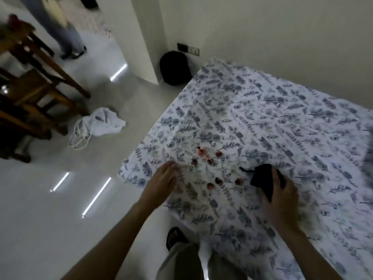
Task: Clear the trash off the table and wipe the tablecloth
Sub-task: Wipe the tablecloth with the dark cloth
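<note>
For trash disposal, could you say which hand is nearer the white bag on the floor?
Left. The left hand rests near the tablecloth edge toward the white bag; the right hand lies beyond.

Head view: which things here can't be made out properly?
Reddish scraps, head view: too small and blurred to identify.
Black cloth, head view: lower part hidden under the right hand.
Tablecloth, head view: right side cut off by the frame edge.
Standing person, head view: blurred, cut off by the top edge.
</note>
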Action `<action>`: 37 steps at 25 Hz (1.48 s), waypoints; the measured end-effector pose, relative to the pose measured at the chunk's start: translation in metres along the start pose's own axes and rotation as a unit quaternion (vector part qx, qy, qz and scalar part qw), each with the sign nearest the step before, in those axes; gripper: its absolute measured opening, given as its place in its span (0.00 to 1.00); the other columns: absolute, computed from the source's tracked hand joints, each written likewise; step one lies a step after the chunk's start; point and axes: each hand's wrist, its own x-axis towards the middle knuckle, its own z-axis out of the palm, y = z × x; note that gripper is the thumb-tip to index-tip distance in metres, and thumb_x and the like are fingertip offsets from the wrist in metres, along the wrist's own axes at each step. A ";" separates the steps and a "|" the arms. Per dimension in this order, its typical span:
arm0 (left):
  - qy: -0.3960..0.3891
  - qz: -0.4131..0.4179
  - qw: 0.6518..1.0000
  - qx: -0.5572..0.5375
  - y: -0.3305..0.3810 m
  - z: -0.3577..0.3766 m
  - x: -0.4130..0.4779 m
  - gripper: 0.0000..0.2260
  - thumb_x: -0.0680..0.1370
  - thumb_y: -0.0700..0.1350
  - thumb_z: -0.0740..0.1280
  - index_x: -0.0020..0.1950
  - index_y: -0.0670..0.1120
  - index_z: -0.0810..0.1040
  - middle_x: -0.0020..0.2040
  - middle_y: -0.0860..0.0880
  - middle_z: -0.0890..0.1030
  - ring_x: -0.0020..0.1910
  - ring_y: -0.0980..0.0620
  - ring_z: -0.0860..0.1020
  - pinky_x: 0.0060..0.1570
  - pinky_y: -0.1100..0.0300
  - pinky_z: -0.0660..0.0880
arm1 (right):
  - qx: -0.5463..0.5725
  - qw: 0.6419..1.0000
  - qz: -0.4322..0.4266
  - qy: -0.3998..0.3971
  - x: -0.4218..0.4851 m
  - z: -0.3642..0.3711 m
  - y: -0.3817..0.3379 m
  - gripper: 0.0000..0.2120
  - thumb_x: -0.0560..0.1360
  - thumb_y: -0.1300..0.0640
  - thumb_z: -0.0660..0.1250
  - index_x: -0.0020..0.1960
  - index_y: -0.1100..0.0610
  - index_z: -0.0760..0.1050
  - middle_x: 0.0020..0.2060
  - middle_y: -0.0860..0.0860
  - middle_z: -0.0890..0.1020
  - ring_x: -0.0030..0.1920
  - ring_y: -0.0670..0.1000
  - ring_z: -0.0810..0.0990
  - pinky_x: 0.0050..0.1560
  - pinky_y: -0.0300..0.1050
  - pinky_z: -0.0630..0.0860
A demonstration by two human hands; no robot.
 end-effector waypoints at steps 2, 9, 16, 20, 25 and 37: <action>-0.001 0.009 0.999 0.033 -0.042 -0.004 0.006 0.19 0.80 0.47 0.58 0.68 0.40 0.69 0.70 0.39 0.69 0.67 0.41 0.71 0.64 0.46 0.72 | -0.080 0.997 -0.014 0.007 0.005 0.004 0.009 0.37 0.74 0.38 0.61 0.75 0.57 0.56 0.69 0.67 0.63 0.65 0.70 0.64 0.62 0.69 0.67; 0.024 0.046 0.995 0.087 -0.093 0.014 0.025 0.27 0.81 0.54 0.54 0.76 0.44 0.55 0.78 0.44 0.56 0.78 0.49 0.52 0.76 0.49 0.52 | -0.169 0.985 0.003 -0.036 -0.018 0.005 0.013 0.39 0.74 0.36 0.58 0.76 0.55 0.51 0.64 0.65 0.69 0.59 0.67 0.71 0.55 0.63 0.75; 0.035 0.040 0.996 0.071 -0.097 0.015 0.026 0.27 0.80 0.55 0.53 0.77 0.45 0.55 0.78 0.45 0.55 0.78 0.50 0.50 0.76 0.50 0.52 | -0.087 0.995 0.041 0.023 -0.022 0.052 -0.045 0.38 0.73 0.53 0.67 0.75 0.59 0.51 0.69 0.66 0.60 0.65 0.70 0.62 0.60 0.68 0.70; 0.037 0.040 0.996 0.064 -0.097 0.015 0.026 0.27 0.80 0.56 0.52 0.76 0.45 0.56 0.78 0.45 0.56 0.78 0.50 0.51 0.76 0.50 0.53 | -0.063 0.996 0.034 0.059 0.008 0.067 -0.082 0.35 0.75 0.50 0.62 0.75 0.61 0.52 0.68 0.67 0.60 0.65 0.70 0.61 0.54 0.67 0.74; 0.036 0.024 0.996 0.075 -0.095 0.013 0.026 0.27 0.80 0.57 0.50 0.76 0.47 0.56 0.78 0.46 0.57 0.78 0.50 0.51 0.75 0.50 0.53 | -0.059 0.995 -0.054 0.067 0.060 0.065 -0.099 0.32 0.78 0.42 0.56 0.76 0.56 0.51 0.69 0.63 0.60 0.66 0.66 0.61 0.56 0.65 0.75; 0.122 -0.091 0.988 -0.020 -0.104 0.015 0.007 0.26 0.78 0.54 0.59 0.72 0.43 0.65 0.73 0.44 0.65 0.74 0.47 0.60 0.73 0.47 0.62 | -0.088 0.973 -0.212 -0.011 0.092 0.103 -0.209 0.33 0.78 0.39 0.51 0.76 0.51 0.44 0.71 0.60 0.58 0.70 0.63 0.60 0.62 0.60 0.73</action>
